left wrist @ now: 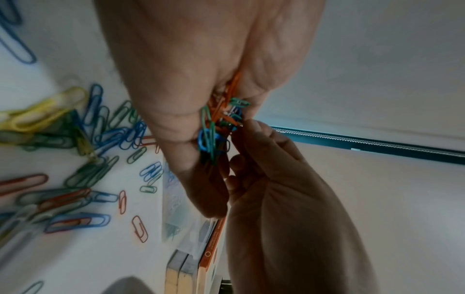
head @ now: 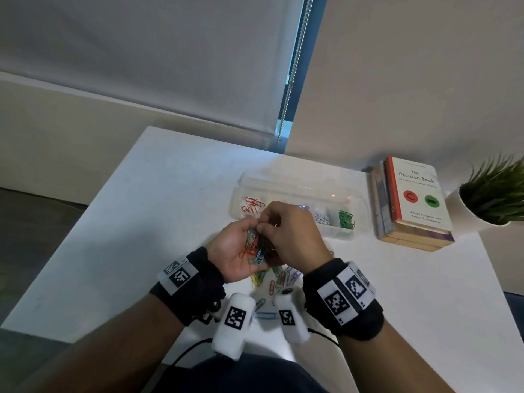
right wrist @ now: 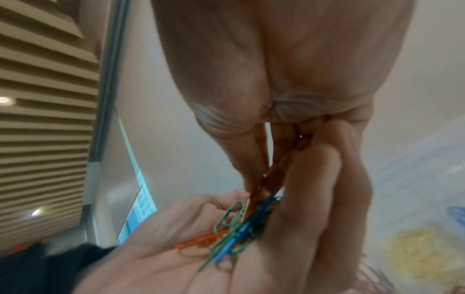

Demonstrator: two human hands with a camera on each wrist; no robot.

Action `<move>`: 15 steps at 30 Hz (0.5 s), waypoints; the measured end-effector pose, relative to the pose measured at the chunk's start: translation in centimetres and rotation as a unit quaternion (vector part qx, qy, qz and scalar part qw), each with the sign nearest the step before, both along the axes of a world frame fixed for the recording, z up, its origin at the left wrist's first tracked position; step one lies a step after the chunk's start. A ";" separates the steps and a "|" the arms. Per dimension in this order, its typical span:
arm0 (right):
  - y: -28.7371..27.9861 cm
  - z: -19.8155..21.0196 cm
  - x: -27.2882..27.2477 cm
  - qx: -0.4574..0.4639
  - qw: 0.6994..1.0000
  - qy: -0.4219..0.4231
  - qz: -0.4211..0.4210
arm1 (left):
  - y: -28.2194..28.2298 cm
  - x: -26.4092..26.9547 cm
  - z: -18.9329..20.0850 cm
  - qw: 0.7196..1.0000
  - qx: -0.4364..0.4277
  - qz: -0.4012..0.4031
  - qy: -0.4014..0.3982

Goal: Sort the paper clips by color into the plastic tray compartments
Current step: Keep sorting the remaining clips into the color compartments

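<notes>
My left hand (head: 236, 251) is palm up above the table, its fingers cupped round a bunch of mixed paper clips (head: 255, 248), green, blue and orange. My right hand (head: 289, 231) reaches over that bunch, and its fingertips (right wrist: 251, 179) pinch an orange clip (right wrist: 256, 194) at the top of the bunch (right wrist: 234, 234). The clear plastic tray (head: 334, 232) lies just behind the hands. It holds red clips (head: 252, 205) at the left, white clips (head: 321, 218) and green clips (head: 346, 219) at the right. My right hand hides its middle compartments.
Loose clips of several colours (head: 278, 279) (left wrist: 88, 129) lie on the white table (head: 170, 194) under my hands. A stack of books (head: 411, 199) stands right of the tray, and a potted plant (head: 493, 194) beyond it. Walls stand close behind the table.
</notes>
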State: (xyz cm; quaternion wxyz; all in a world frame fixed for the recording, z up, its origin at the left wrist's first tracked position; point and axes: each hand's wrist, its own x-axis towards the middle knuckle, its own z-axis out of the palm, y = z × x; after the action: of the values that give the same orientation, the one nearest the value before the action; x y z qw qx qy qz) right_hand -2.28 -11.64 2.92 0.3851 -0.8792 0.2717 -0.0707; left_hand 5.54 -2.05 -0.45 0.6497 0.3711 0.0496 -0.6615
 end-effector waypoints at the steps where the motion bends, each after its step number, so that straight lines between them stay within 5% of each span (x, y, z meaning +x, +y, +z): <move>1: -0.2 -0.2 0.0 0.014 1.000 -0.008 -0.006 | -0.1 0.1 -0.1 1.000 0.002 0.004 0.002; 8: -1.4 0.5 -0.5 0.249 0.957 -0.121 -0.085 | -0.7 0.9 -0.6 1.000 -0.013 0.010 0.024; 15: -5.8 -0.2 -2.5 0.128 0.967 -0.134 -0.173 | -1.5 1.7 -0.5 0.998 -0.015 0.028 0.055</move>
State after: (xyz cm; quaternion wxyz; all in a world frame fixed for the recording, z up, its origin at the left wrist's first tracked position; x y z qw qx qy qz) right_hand -4.79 -17.45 2.75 0.5096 -0.7443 0.3725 -0.2183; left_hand 7.22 -3.55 -0.96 0.6694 0.3231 0.0860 -0.6635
